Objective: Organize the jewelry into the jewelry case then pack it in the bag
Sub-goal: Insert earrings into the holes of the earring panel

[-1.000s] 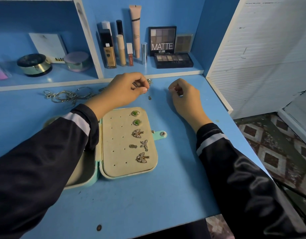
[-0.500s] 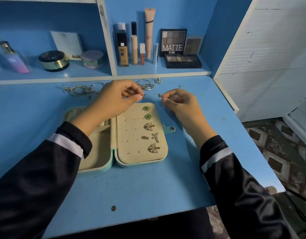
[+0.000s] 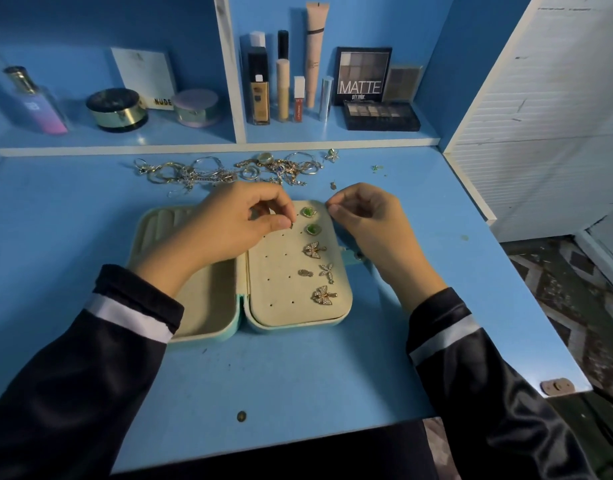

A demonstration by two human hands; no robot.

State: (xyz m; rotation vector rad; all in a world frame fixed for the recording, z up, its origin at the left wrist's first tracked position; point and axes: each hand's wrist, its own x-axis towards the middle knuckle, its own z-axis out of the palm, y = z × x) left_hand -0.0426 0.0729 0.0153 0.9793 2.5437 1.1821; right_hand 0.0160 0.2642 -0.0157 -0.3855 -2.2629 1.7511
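Note:
A mint jewelry case [image 3: 249, 310] lies open on the blue desk [image 3: 298, 375]. Its beige earring panel [image 3: 281, 292] carries two green studs [image 3: 308, 213], butterfly earrings [image 3: 313, 250] and other small pieces down its right side. My left hand [image 3: 229, 226] hovers over the panel's top left and pinches a small earring [image 3: 292, 225] between thumb and forefinger. At the panel's top right corner, my right hand [image 3: 364, 216] has thumb and forefinger pinched together; what they hold is too small to make out. A heap of silver and gold rings and chains [image 3: 229, 169] lies behind the case.
Makeup stands on the shelf behind: a perfume bottle [image 3: 35, 102], round compacts [image 3: 116, 109], foundation and concealer tubes [image 3: 284, 77], and a MATTE palette [image 3: 364, 77]. Loose studs [image 3: 332, 155] lie near the back right. The desk's right edge drops to a patterned floor [image 3: 568, 292].
Both hands have come from the jewelry heap at the back toward me, over the top of the case's earring panel. The left hand still pinches a small piece.

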